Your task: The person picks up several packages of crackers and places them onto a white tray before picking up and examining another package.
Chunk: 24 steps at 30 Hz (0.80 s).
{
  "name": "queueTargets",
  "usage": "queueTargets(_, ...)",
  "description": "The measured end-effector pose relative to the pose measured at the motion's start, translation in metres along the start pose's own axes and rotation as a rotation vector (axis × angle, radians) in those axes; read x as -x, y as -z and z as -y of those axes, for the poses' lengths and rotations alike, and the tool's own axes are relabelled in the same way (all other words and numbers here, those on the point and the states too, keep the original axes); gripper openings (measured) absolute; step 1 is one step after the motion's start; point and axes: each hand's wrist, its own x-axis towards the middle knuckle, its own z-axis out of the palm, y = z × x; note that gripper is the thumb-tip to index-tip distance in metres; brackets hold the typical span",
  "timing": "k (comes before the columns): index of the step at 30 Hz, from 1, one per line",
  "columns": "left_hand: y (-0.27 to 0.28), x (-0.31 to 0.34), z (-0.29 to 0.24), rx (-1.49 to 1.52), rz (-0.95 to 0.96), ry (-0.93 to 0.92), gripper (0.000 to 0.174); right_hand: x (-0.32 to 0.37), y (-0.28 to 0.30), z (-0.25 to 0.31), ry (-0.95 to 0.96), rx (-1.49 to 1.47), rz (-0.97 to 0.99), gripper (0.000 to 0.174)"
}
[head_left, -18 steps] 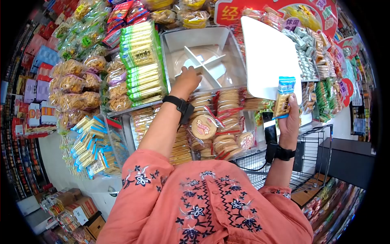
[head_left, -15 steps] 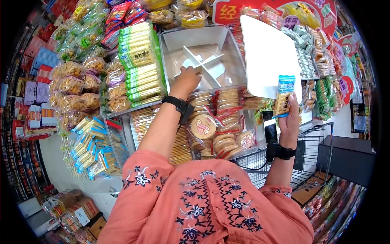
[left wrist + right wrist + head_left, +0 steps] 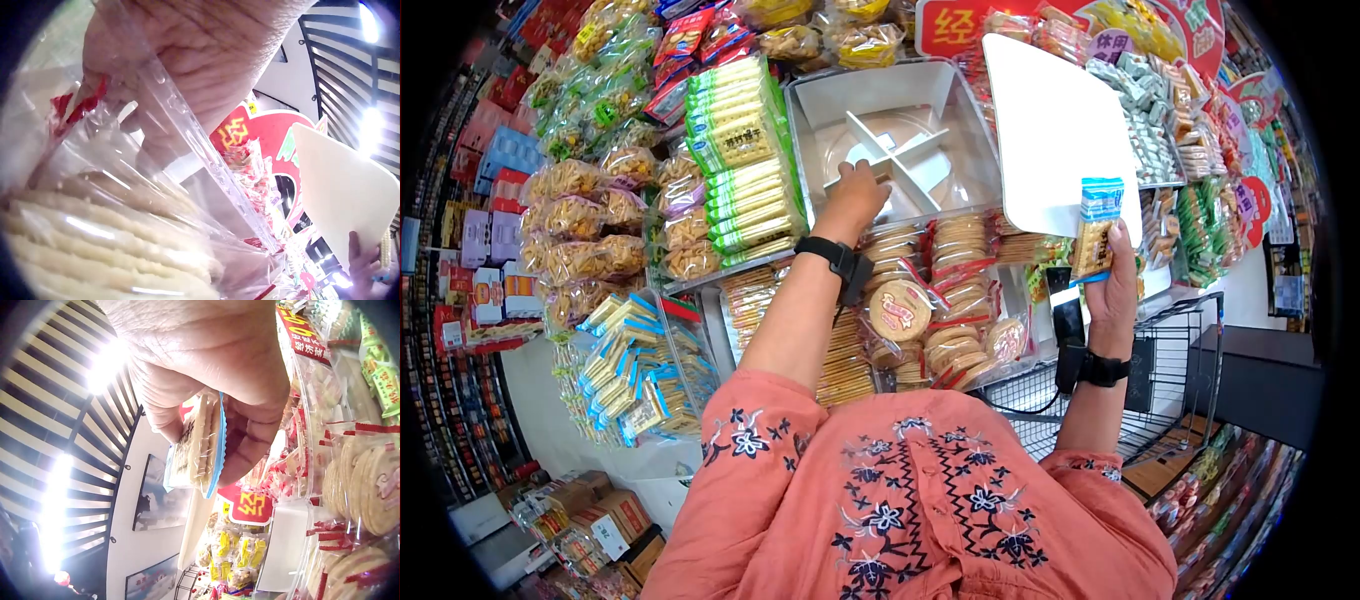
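Observation:
In the head view, my left hand reaches into a clear bin and grips one arm of a white cross-shaped divider with curled fingers. In the left wrist view the bin's clear edge crosses in front of that hand, and its fingertips are partly hidden. My right hand pinches a blue-and-clear packet of crackers between thumb and fingers. A white board stands tilted behind the packet, its lower edge right by this hand.
Bagged round biscuits fill the bin in front. Green cracker packs stand to the left, with blue-edged packets lower down. A wire cart is at the right. Wrapped snacks lie beyond the white board.
The view shifts slightly, and the bin and board sit a little further left. Both hands keep their places at the divider and the cracker packet.

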Motion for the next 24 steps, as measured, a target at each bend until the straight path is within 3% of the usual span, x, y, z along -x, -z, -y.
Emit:
queueTargets(8, 0.007, 0.007, -0.006, -0.025, -0.013, -0.026, 0.051, 0.000, 0.002, 0.001, -0.018, -0.008, 0.001, 0.026)
queueTargets(24, 0.005, -0.006, 0.007, 0.088, -0.043, -0.030, 0.056, 0.001, -0.003, 0.002, -0.008, -0.030, 0.047, 0.026)
